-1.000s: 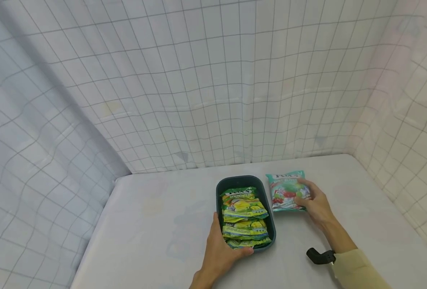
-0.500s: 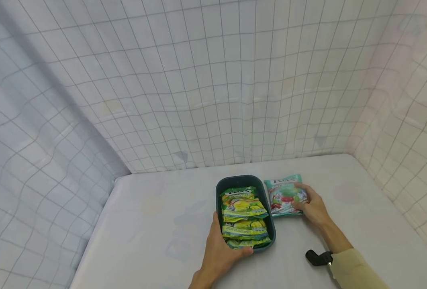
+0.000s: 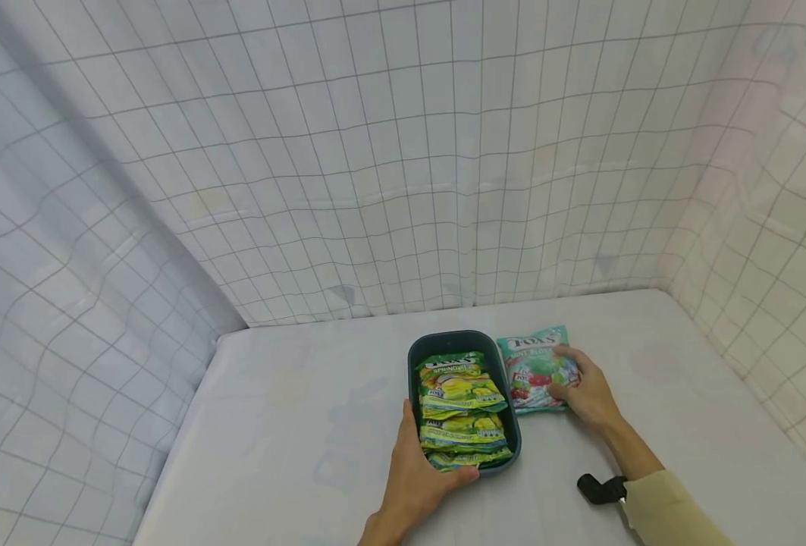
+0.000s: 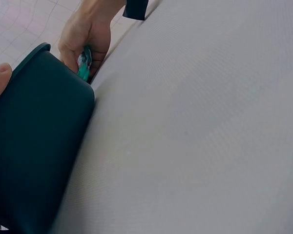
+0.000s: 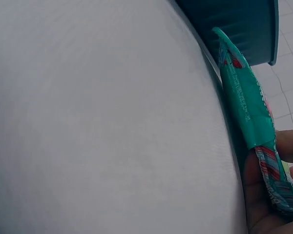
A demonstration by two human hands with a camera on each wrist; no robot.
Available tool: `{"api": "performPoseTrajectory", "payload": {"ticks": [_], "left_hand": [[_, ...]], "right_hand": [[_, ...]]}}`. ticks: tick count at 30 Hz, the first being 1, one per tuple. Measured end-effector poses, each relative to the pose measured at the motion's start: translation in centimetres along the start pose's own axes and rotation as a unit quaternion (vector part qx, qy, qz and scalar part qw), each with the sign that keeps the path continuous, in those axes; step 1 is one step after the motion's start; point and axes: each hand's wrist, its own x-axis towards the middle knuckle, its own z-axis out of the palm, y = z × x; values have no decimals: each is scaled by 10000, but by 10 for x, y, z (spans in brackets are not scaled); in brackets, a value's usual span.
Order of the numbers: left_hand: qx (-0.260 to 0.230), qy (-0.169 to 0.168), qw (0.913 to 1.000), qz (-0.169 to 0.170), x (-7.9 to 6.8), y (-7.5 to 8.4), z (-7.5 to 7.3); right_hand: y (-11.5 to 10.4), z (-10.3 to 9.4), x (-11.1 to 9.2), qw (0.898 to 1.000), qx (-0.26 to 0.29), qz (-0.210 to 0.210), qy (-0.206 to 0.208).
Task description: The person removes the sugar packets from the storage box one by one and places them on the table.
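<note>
A dark green plastic tub (image 3: pixel 512 444) stands on the white table, filled with yellow-green candy bags (image 3: pixel 460 409) in overlapping rows. My left hand (image 3: pixel 419 474) grips its near left corner, fingers along the left wall and thumb over the near rim. In the left wrist view the thumb shows at the edge of the tub (image 4: pixel 39 131). Right of the tub, my right hand (image 3: pixel 590 387) pinches a teal candy bag (image 3: pixel 528 364) by its right side. Seen from the right wrist, the bag (image 5: pixel 251 107) is tilted, with fingers under it and its far corner overlapping the tub.
White sheeting with a grid pattern (image 3: pixel 403 189) hangs behind the table and on both sides. A black strap mount (image 3: pixel 600 489) sticks out from the right wrist beside a pale yellow sleeve (image 3: pixel 672 508). The white tabletop (image 3: pixel 293 425) extends left of the tub.
My right hand has moved the teal candy bag slightly left and toward me, closer to the tub's right wall. The left hand and the tub have stayed in place.
</note>
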Motion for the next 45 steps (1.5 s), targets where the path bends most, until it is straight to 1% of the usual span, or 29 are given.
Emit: {"api": "performPoseTrajectory", "payload": {"ticks": [4,13,17,23,25,32,37,40,45], "left_hand": [[-24,-3,10000,51,-1,0,1],[47,29,10000,74,-1,0,1],[33,2,10000,55,-1,0,1],[76,-20,10000,-5,-1,-1,1],[68,-17,10000,-30,-1,-1,1],[61,-16,9999,-105,-2,-1,0],[19,-10,10000,-7,-1,-1,1],[25,-3,10000,38,0,-2,2],[2,-9,10000,-7,0,-1,3]], "right_hand": [[1,-1,-4,9998,-123,130,128],[-3,-3,-6,9997,-1,158,210],[-6,-4,-7,9993,-4,270,253],[-11,-9,-10,9980,-161,438,423],[-13,-11,-11,9981,-109,405,451],[-26,-16,-14,9983,78,16,586],[-35,-18,-17,9973,261,-257,640],[-41,-19,-19,9969,321,-349,635],[-54,-22,-21,9967,390,-412,574]]}}
